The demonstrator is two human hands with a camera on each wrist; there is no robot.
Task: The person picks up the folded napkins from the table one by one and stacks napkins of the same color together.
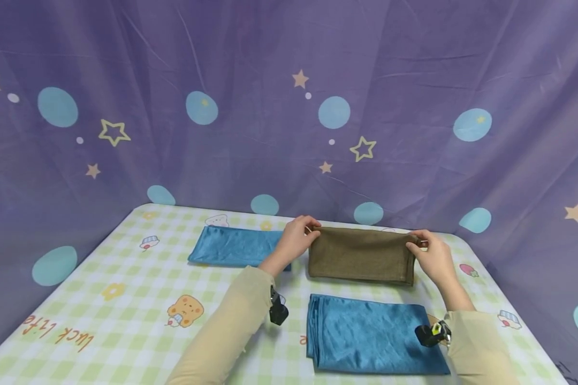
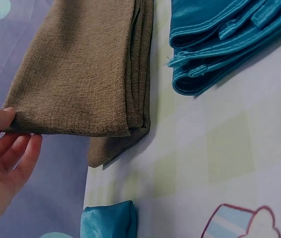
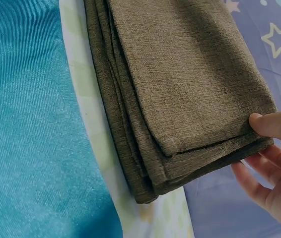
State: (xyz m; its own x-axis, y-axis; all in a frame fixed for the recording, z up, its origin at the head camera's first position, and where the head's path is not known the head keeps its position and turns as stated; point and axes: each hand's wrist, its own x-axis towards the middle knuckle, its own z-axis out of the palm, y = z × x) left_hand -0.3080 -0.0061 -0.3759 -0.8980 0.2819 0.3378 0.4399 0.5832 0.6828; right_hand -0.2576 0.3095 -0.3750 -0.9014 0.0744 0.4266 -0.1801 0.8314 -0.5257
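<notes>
A folded brown cloth (image 1: 361, 255) is stretched between both hands at the far side of the table. My left hand (image 1: 296, 238) pinches its upper left corner, thumb on the near face and fingers behind, as the left wrist view shows on the cloth (image 2: 76, 69). At the upper right corner, my right hand (image 1: 431, 254) pinches the stacked layers between thumb and fingers. In the right wrist view several folded layers of the brown cloth (image 3: 190, 74) show along its lower edge. The cloth's far edge is raised, its lower edge close over the tabletop.
A folded blue cloth (image 1: 371, 337) lies nearer me, below the brown one. Another folded blue cloth (image 1: 236, 246) lies at the back left, partly behind my left hand. The table wears a green-checked cover (image 1: 139, 299); a purple curtain (image 1: 250, 160) hangs along its back edge.
</notes>
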